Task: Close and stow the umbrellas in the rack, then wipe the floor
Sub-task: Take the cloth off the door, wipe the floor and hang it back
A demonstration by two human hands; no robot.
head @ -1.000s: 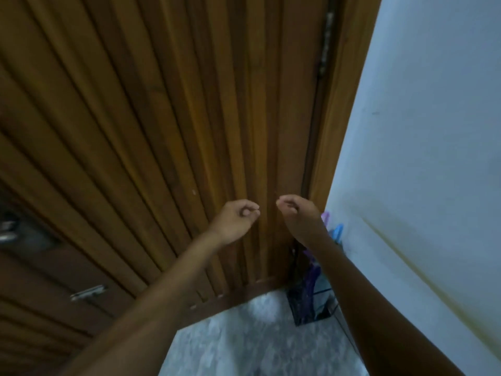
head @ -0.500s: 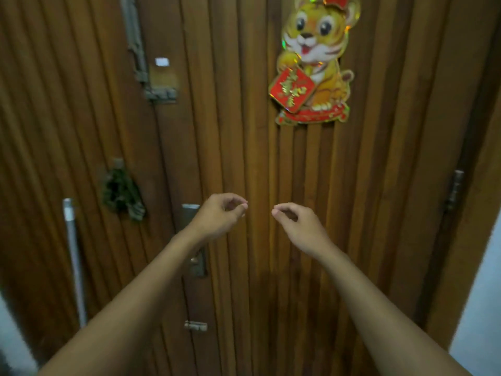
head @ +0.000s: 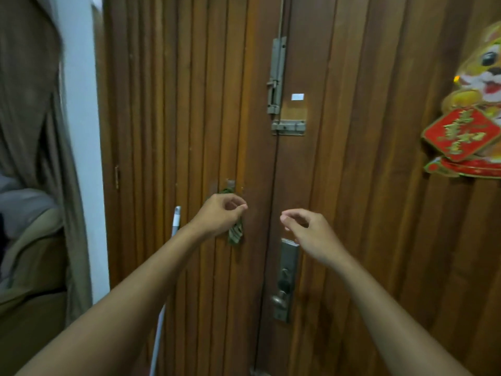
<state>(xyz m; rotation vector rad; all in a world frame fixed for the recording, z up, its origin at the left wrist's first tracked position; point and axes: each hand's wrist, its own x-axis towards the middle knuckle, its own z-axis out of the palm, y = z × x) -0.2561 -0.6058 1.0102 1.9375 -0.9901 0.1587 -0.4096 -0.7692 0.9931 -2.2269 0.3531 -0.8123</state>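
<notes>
**Entry: progress check, no task item in frame**

Head view. I am facing a closed wooden door (head: 189,104) at close range. Neither the umbrellas nor the rack appear anywhere in the frame, and I cannot make out the floor, so their condition cannot be logged from here.

Left hand (head: 221,213): raised in front of the door, fingers curled in, thumb and forefinger tips meeting. I see nothing between them. It overlaps a small green ornament (head: 235,234) hanging on the door; I cannot tell whether it touches it.

Right hand (head: 311,234): raised beside the left, apart from it, fingers half curled with a gap to the thumb. Empty. It sits just above the lock plate (head: 287,278), not on it.

A pale pole (head: 174,226) leans against the door, left of the left forearm. My judgement: possibly a mop handle, but its lower end is out of frame.

Also noted: bolt (head: 276,77), tiger decoration (head: 471,118), curtain (head: 27,104).

Assessment: both hands free suggests no umbrella is being handled. Stowing may be finished or not begun; unconfirmed. Wiping shows no sign of being under way.
</notes>
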